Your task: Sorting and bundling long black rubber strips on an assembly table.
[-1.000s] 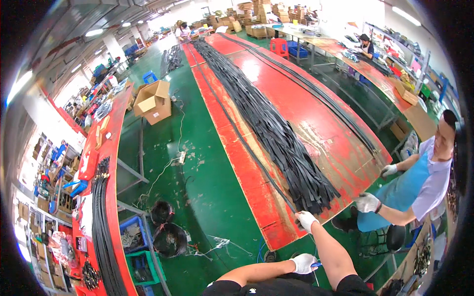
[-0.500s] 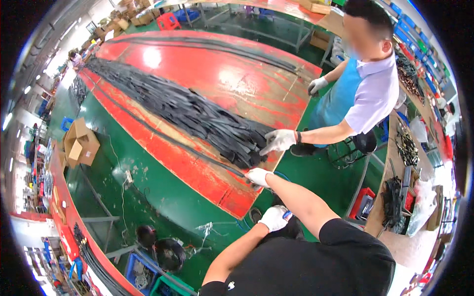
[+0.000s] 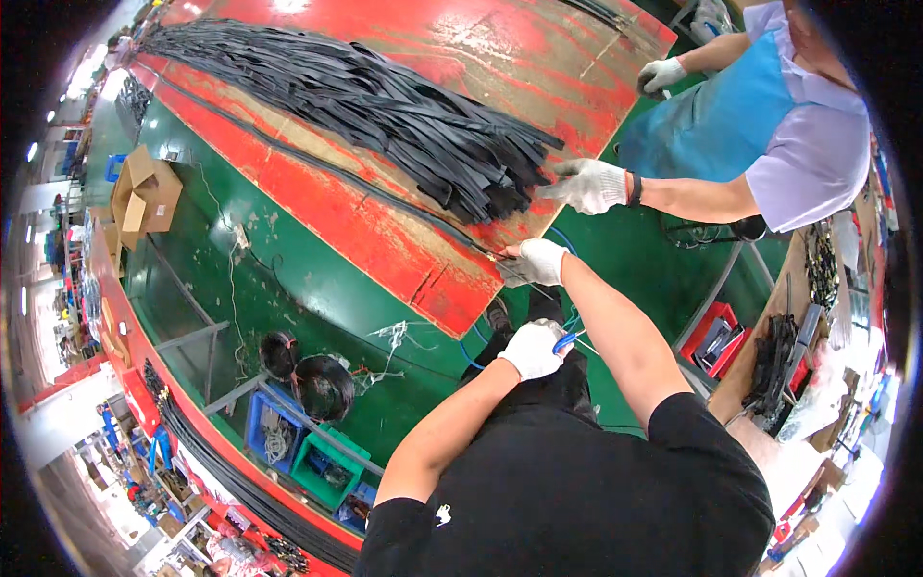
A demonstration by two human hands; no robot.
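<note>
My left hand (image 3: pixel 534 350), in a white glove, is closed around a small tool with a blue handle (image 3: pixel 567 342); the rest of the tool is hidden. My right hand (image 3: pixel 536 263), also gloved, pinches the near end of a long thin black cable-like bundle (image 3: pixel 370 188) at the table's corner. That bundle runs along the left edge of the red worn table (image 3: pixel 423 284). Beyond it lies a thick pile of flat black strips (image 3: pixel 385 106), their ends fanned towards me. A co-worker's gloved hand (image 3: pixel 591 186) touches or nearly touches those strip ends.
The co-worker in a blue apron (image 3: pixel 711 120) stands at the table's right side. On the green floor are coils of black cable (image 3: pixel 324 388), and near them blue (image 3: pixel 274 428) and green (image 3: pixel 330 466) crates. A cardboard box (image 3: pixel 146 197) stands left. A side bench (image 3: pixel 769 337) is at right.
My view has tilted, so the table sits higher in the picture. My right hand stays on the bundle's end; my left hand still holds the blue-handled tool, now nearer my right.
</note>
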